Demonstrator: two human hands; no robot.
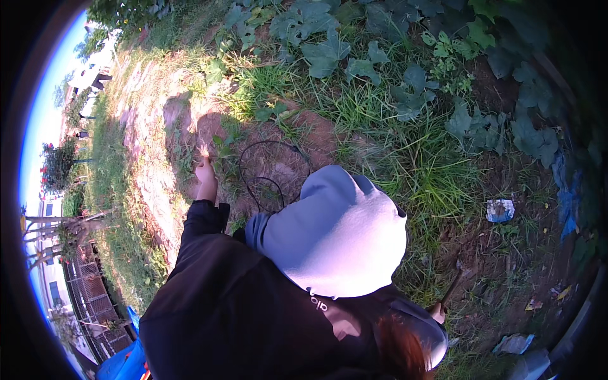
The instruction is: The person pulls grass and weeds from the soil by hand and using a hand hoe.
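My left hand [204, 172] reaches out over the bare, sunlit soil, its fingers closed on what looks like a small tuft of dry grass [204, 151]. A thin black hose or cable [273, 142] lies in loops on the ground to its right. Lower right, my right hand [438, 312] is wrapped round the slim dark handle of a hand tool [453, 290]. The tool's far end rests near or on the dark soil, and its kind is unclear. Grey cloth over my bent knee [335, 231] and my black jacket sleeve [215, 266] fill the middle.
Tall green grass [437, 171] grows ahead, with broad-leaved vines [323, 50] beyond. On the right lie a blue-and-white wrapper [500, 210], blue plastic [563, 196] and a pale wrapper [513, 344]. At far left stand a wire fence [95, 288] and a blue object [123, 361].
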